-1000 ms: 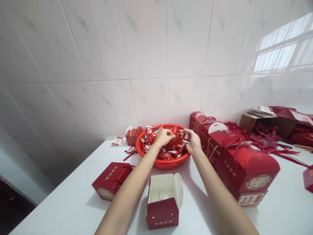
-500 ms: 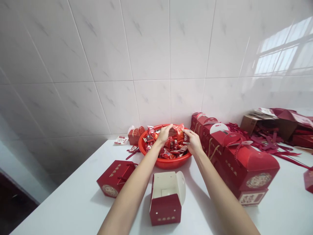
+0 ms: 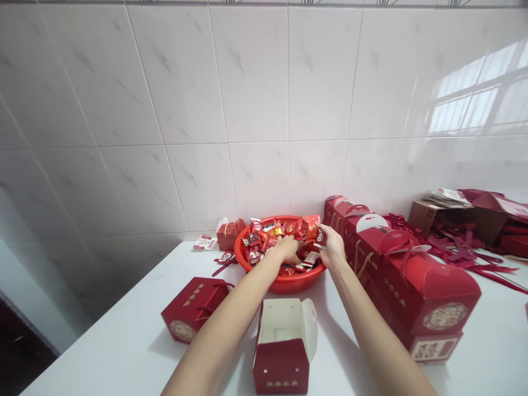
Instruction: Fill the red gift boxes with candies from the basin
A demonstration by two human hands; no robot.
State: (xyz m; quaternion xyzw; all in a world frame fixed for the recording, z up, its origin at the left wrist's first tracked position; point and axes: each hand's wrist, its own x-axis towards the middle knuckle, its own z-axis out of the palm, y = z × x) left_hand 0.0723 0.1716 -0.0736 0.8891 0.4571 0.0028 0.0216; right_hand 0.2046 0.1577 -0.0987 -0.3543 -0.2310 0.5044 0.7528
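Observation:
A red plastic basin (image 3: 289,284) full of wrapped candies (image 3: 264,234) stands against the wall. My left hand (image 3: 285,250) is down among the candies, its fingers bent and closed, their tips hidden. At the basin's right rim, my right hand (image 3: 333,248) pinches small wrapped candies (image 3: 320,237) with red and white wrappers. A larger orange-red packet (image 3: 310,224) lies beside these fingers. Between my forearms stands an open dark red gift box (image 3: 281,363), its cream inside showing and its round flap tilted out on the right.
To the left lies a closed red gift box (image 3: 193,309) with a cord handle. A row of red boxes (image 3: 406,286) runs along the right. Red ribbons (image 3: 451,242) and a cardboard box (image 3: 423,215) are farther right. A small red box (image 3: 230,234) and cards (image 3: 205,243) sit behind left.
My left hand has gone from above the candies down into them. My right hand keeps its pinch at the rim. The whole view has tilted slightly upward.

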